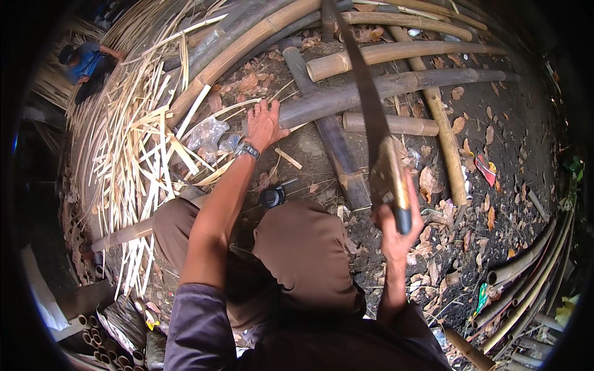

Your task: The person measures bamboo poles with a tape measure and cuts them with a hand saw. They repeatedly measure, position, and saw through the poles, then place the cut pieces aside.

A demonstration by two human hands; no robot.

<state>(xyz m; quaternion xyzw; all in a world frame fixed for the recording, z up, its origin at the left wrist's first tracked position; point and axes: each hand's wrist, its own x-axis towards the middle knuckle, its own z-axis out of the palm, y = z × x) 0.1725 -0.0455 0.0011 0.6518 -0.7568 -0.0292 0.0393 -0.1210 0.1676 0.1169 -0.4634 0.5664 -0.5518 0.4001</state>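
Note:
In my right hand (pixel 401 229) is a handsaw, fingers closed around its wooden handle (pixel 392 170). The long dark saw blade (pixel 364 80) points away from me and passes in front of a dark bamboo pole (pixel 346 100). My left hand (pixel 265 127), with a watch on the wrist, has its fingers spread beside the pole's near end; its thumb side is close to or touching that end. What lies under the palm is hidden. Below the pole, a dark bamboo piece (pixel 337 154) and a short pale bamboo piece (pixel 391 124) lie on the ground.
Split bamboo strips (pixel 133 161) pile up on the left. A person in blue (pixel 86 60) sits beyond them. A small black object (pixel 272 196) lies near my knee. Crumpled clear plastic (pixel 207 136) is beside my left hand. More bamboo poles (pixel 526 272) lie at right.

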